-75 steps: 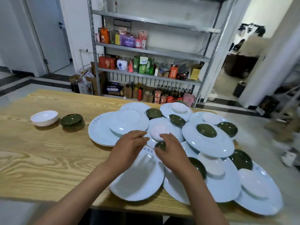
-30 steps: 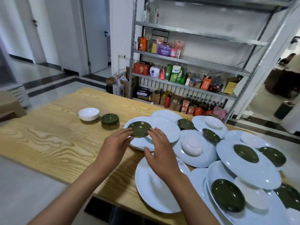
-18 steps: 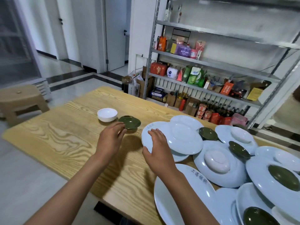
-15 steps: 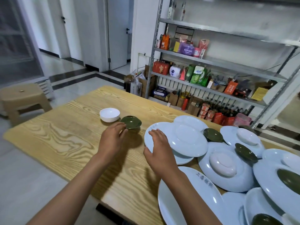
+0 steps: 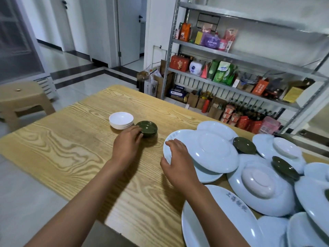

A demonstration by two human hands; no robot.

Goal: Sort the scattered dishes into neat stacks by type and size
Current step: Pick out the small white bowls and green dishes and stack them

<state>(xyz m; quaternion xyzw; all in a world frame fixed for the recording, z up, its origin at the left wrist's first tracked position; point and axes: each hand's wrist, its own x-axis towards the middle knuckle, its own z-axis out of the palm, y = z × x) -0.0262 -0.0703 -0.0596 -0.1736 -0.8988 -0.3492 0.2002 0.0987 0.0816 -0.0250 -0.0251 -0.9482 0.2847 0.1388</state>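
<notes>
- Right, the left hand (image 5: 127,143) is out at the small green dish stack (image 5: 147,128) on the wooden counter (image 5: 67,148); its fingers curl around the near rim of the top green saucer, which sits on the ones beneath.
- Just beside it, touching or nearly so, stands the stack of small white bowls (image 5: 121,120), neat and squared up.
- Meanwhile the right hand (image 5: 176,162) rests on the left edge of the big white plate pile (image 5: 204,150), fingers bent over the rim of the top plate, thumb underneath by the look of it.
- Progress looks early: only two little stacks stand apart from the heap.
- Plenty remains on the right: overlapping white plates of several sizes, a loose green saucer (image 5: 244,147) on the plates, a second green saucer (image 5: 284,168) further right, and an upturned white bowl (image 5: 258,182) on a plate.
- A printed plate (image 5: 213,220) lies nearest, at the bottom edge.
- Likely next: more green saucers, then plates by size.
</notes>
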